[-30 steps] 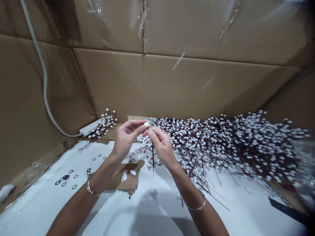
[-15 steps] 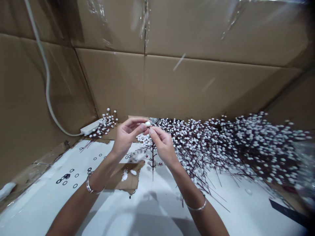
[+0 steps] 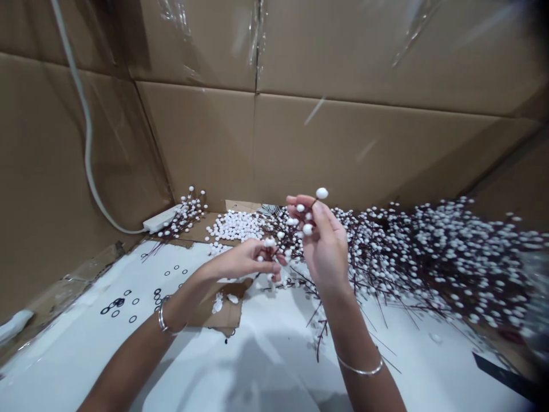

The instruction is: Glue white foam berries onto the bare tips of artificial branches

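Note:
My right hand [image 3: 325, 247] is raised and closed round a dark twig sprig [image 3: 305, 222] tipped with white foam berries; one berry [image 3: 321, 193] stands above my fingers. My left hand [image 3: 245, 262] is lower and to the left, fingers pinched together on a small white berry [image 3: 270, 242] at the sprig's lower part. Behind both hands lies a big heap of the same berry twigs [image 3: 429, 257] across the right side of the white table [image 3: 266, 366]. A pile of loose white berries [image 3: 234, 226] lies at the back.
Cardboard walls [image 3: 343, 143] enclose the table on three sides. A white power strip [image 3: 160, 218] with its cable sits at the back left beside another berry sprig [image 3: 182, 216]. Small black rings [image 3: 115, 306] lie scattered left. A torn cardboard scrap [image 3: 223, 312] lies near my left wrist.
My right hand rose and moved right, lifting the sprig. My left hand dropped down and left of it, off the top berry, and now pinches lower down.

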`<act>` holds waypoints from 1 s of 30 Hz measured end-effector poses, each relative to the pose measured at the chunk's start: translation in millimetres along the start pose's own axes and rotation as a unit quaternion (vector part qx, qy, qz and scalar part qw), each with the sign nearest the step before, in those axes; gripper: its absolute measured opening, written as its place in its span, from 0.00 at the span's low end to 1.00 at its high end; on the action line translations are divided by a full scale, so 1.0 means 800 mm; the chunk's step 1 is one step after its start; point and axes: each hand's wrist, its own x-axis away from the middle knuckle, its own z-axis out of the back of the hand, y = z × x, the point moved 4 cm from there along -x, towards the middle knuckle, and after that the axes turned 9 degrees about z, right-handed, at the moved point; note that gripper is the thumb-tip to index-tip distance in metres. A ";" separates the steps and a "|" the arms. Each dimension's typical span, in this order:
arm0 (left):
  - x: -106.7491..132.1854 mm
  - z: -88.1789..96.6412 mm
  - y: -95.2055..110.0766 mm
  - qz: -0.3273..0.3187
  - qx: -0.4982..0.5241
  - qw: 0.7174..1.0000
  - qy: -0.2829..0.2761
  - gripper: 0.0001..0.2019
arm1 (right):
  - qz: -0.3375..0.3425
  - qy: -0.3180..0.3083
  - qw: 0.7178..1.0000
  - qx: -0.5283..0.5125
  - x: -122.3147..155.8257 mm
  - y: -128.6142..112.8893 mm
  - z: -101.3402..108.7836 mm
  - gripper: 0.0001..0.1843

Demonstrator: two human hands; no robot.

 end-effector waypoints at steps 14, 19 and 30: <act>0.126 0.333 -0.140 0.209 -0.305 0.715 0.593 0.18 | -0.154 -0.052 0.986 -0.031 -0.003 0.002 0.002 0.29; 0.125 0.347 -0.164 0.321 -0.363 0.696 0.530 0.22 | -0.176 -0.087 0.981 -0.012 0.003 -0.002 -0.004 0.30; 0.076 0.199 -0.116 0.235 -0.427 0.743 0.458 0.19 | -0.030 0.000 0.998 0.059 -0.013 -0.017 0.034 0.07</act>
